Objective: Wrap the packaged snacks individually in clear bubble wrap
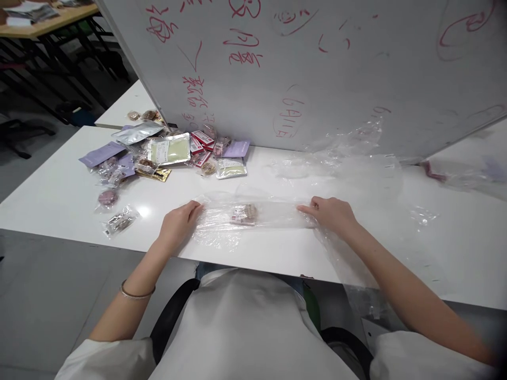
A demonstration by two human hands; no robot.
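Note:
A clear plastic bag [277, 214] lies stretched between my hands on the white table. My left hand [178, 224] pinches its left end. At the other end, my right hand [330, 214] grips the plastic with its fingers closed. Inside or beneath the film, about midway, rests a small packet [244, 214] with beige and reddish parts; its exact kind is blurred by the plastic. To the left of my left hand are a small clear-wrapped packet [120, 220] and a round pinkish wrapped item [108, 198].
Several purple, silver and green-labelled pouches [169, 150] are piled at the back left, with red-and-white packets [202, 141] among them. A whiteboard [336, 68] with red writing stands along the back. More clear plastic [380, 211] spreads over the right side and hangs past the table's front edge.

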